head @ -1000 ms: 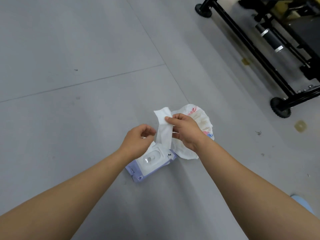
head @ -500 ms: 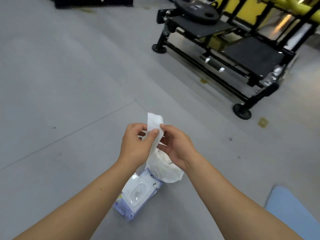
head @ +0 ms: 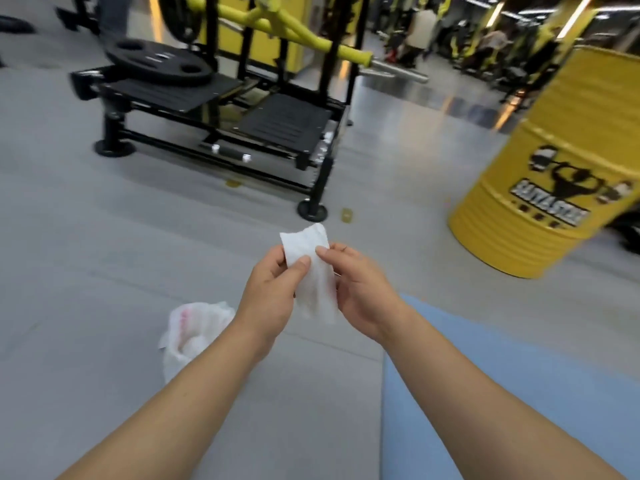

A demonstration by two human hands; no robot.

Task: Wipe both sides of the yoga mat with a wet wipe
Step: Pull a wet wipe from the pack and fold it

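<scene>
Pinching a white wet wipe from both sides, the two hands meet at chest height above the grey gym floor. The left hand has its thumb pressed against the front of the wipe with the curled fingers behind it; the right hand grips the opposite edge the same way, thumb tip on the front, the other fingers curled behind. The wipe stands roughly upright between them, its crumpled top edge rising above the thumbs and its lower part hanging down between the palms.

Under the right forearm lies the light blue yoga mat, flat on the floor and running to the lower right corner of the view; the wipe is held above the floor just beyond the mat's near-left corner, not touching it. A white plastic bag with red print sits open on the floor just beside the left forearm. Farther off stand a black weight machine with a plate on it and a yellow drum bearing a black logo.
</scene>
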